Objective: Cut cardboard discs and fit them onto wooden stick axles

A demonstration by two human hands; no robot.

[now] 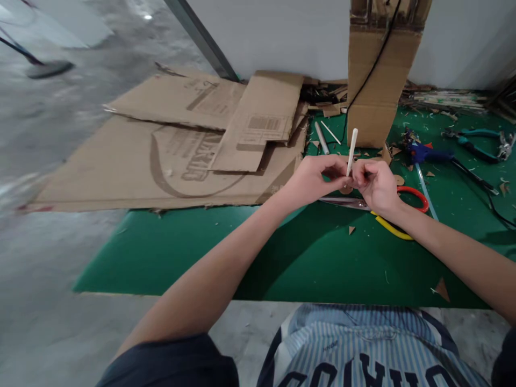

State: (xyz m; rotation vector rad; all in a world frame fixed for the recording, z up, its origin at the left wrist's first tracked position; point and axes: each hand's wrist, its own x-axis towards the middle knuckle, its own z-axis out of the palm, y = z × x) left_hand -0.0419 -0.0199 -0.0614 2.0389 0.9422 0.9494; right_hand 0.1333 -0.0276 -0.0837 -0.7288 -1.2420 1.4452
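Note:
My left hand (313, 177) and my right hand (377, 183) meet above the green mat (226, 258), fingers pinched together. Between them they hold a thin white stick (352, 150) that points up and slightly away. A small round cardboard piece (345, 189) sits at the stick's lower end, just under my fingertips. Scissors with red and yellow handles (407, 207) lie on the mat right beneath my right hand.
Flattened cardboard sheets (181, 150) cover the mat's left side. An upright cardboard box (379, 75) stands behind my hands with a black cable down it. A blue glue gun (427, 155), teal pliers (479, 144), two white sticks (324, 137) and cardboard scraps lie around.

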